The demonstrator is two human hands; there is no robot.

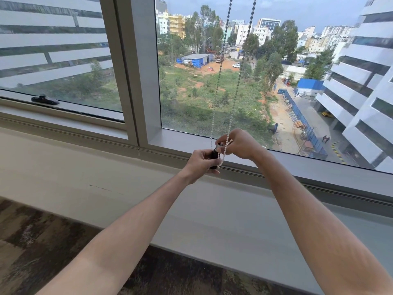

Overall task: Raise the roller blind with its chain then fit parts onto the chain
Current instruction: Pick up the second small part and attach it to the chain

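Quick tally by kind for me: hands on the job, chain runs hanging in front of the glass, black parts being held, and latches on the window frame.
Hands: 2, left hand and right hand
Chain strands: 2, left strand and right strand
Black part: 1, black part, gripped by the left hand
Window latch: 1, window latch
Total: 6

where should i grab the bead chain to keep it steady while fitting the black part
Pinch the chain at its bottom loop, just above the black part, coming from the right as the right hand does. The two strands hang loose from above, so only a hold low down steadies them. The left hand grips the part from the left, leaving that side taken.
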